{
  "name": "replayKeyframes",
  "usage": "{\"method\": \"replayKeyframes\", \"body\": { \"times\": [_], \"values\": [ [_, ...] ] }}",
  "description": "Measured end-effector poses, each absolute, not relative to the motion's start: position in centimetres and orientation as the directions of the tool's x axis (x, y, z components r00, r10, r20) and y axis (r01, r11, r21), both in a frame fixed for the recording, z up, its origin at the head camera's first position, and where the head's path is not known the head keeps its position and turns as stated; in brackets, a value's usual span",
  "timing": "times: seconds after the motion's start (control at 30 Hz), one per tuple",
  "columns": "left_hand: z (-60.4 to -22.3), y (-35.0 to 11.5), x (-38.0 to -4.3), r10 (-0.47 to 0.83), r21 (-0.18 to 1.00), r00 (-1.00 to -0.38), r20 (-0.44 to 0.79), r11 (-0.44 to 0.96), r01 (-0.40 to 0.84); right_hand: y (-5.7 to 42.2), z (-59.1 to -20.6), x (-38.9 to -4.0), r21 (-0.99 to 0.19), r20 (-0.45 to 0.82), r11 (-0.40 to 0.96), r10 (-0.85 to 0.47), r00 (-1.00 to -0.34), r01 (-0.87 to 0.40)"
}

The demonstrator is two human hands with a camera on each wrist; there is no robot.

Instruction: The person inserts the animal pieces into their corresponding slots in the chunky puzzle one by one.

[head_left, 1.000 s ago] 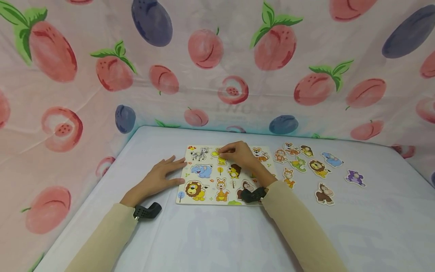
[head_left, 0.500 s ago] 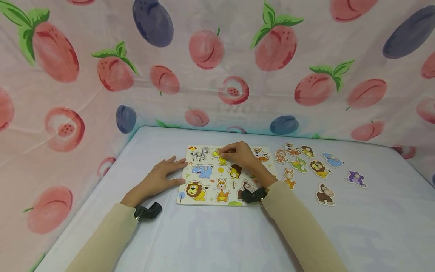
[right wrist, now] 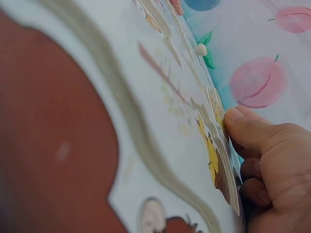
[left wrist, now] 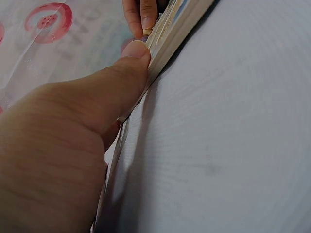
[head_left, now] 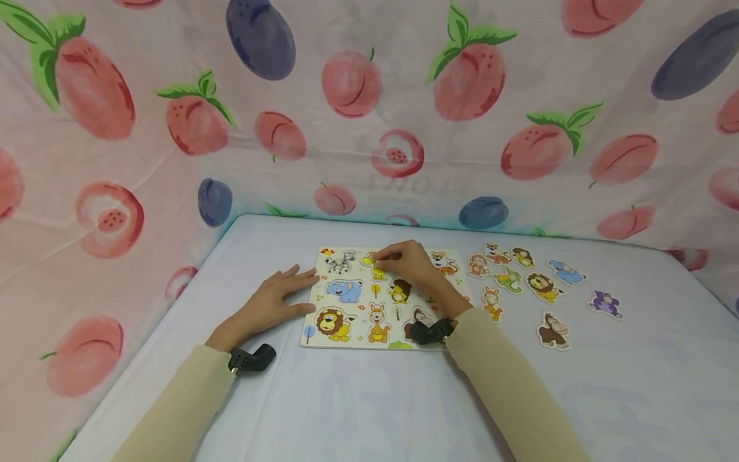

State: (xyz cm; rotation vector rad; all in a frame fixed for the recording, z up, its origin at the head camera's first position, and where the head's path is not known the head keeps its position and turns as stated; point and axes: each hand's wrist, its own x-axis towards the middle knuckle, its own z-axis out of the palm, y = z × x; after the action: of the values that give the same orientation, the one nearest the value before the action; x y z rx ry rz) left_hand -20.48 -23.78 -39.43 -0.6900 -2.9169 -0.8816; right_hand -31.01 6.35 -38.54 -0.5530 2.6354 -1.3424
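A wooden animal puzzle board (head_left: 358,321) lies on the table. My right hand (head_left: 407,262) is over its top row, thumb and fingertips pinching the yellow giraffe puzzle piece (head_left: 378,273) at its giraffe picture. In the left wrist view a small pale knob (left wrist: 146,32) shows at those fingertips. Whether the piece sits fully down in its recess I cannot tell. At the board's left edge rests my left hand (head_left: 276,300), fingers spread and mostly straight; its thumb (left wrist: 132,60) touches the edge. My right forearm covers part of the board's right side.
Right of the board lie loose animal pieces: a lion (head_left: 543,287), a blue elephant (head_left: 566,272), a purple piece (head_left: 604,303), a brown ape-like piece (head_left: 553,331), a kangaroo (head_left: 491,303) and several others. A fruit-patterned cloth (head_left: 398,186) hangs behind the white table (head_left: 369,404).
Both hands stay in almost the same places; the right hand keeps its pinch on the giraffe piece. The whole head view shifts very slightly.
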Motion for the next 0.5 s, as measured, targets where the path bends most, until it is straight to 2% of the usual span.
{"method": "replayKeyframes", "body": {
  "times": [0.5],
  "values": [
    [-39.21, -23.63, -20.4, 0.4, 0.52, -0.908, 0.126, 0.753, 0.403, 6.4, -38.33, -30.94, -0.803, 0.041, 0.537, -0.384, -0.923, -0.259]
  ]
}}
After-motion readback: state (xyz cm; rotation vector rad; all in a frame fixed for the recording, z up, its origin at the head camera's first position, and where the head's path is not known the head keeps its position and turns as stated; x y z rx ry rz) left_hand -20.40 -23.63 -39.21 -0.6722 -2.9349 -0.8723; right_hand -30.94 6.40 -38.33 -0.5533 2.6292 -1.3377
